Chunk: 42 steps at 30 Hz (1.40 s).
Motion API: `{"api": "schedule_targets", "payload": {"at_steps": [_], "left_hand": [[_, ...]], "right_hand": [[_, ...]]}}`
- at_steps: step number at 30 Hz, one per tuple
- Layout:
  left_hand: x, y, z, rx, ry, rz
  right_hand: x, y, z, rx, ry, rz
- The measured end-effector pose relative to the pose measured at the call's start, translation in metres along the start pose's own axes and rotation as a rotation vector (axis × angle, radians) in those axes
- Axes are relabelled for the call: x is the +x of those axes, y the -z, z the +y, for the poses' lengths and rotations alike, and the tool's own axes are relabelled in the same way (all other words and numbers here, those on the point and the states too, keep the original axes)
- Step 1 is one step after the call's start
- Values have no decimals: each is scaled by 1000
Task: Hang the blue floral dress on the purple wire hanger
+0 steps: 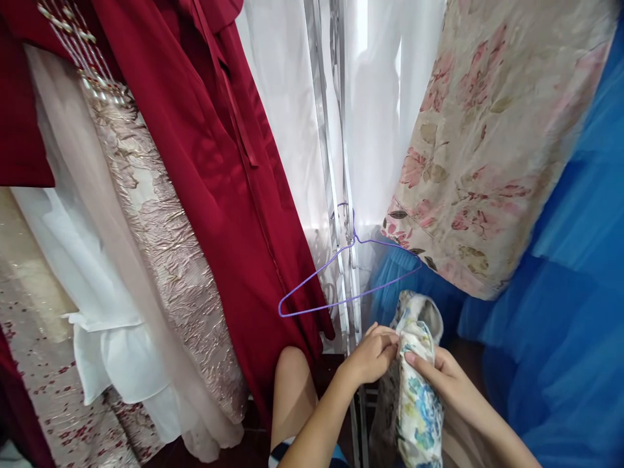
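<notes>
Red dress [209,195] and blue tulle [546,338] flank the rack [325,133], where the hanger [316,307] hangs bare, apparently out of the way. Below, left hand [376,353] pinches the cloth [419,403] near its top; right hand [446,374] grips its side, probably steadying it.

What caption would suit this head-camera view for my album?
Left hand and right hand grip a white floral garment near a purple hanger and red dress.

Crumpled white cloth garment [420,416]: blue, yellow-green floral print. Thin triangular purple hanger [316,308]: single colour. Long red fabric garment [205,169]: solid, deep. Hanging beige cloth [468,169]: pink blossoms, olive leaves.
</notes>
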State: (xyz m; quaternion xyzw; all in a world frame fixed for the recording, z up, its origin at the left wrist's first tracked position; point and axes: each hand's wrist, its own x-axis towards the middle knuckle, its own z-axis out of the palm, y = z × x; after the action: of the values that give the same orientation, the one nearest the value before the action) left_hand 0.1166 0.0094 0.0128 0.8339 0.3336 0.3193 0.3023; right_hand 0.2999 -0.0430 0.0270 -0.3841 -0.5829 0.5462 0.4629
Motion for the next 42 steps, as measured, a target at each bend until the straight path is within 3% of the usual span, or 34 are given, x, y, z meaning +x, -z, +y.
{"api": "schedule_targets", "payload": {"at_steps": [4,6,8,10,13,17,21,25,28,31,36,42], "left_hand": [[-16,-24,-27,-239,48,-227],[-32,-28,-39,-335,127,-271],[-51,-18,-49,-247,212,-253],[-68,6,-58,-21,265,-179],[-91,60,-59,258,324,-103],[-109,128,-33,454,343,-41],[-104,166,-8,623,268,122],[-81,197,-17,745,300,337],[-60,215,-33,611,328,457],[-43,222,-39,464,270,476],[-32,221,-31,205,209,502],[-34,231,-25,-22,244,468]], "right_hand": [[-7,8,-2,-3,-38,36],[-9,15,-5,-6,-60,46],[-11,23,-9,-33,-58,49],[-12,31,-10,-63,-44,80],[-11,45,-7,-162,-9,163],[2,59,-7,-372,108,202],[30,58,-20,-474,307,210],[67,43,-32,-518,426,158],[92,30,-30,-571,409,106],[107,24,-27,-607,390,122],[104,19,-29,-569,416,112],[97,12,-28,-521,390,50]]}}
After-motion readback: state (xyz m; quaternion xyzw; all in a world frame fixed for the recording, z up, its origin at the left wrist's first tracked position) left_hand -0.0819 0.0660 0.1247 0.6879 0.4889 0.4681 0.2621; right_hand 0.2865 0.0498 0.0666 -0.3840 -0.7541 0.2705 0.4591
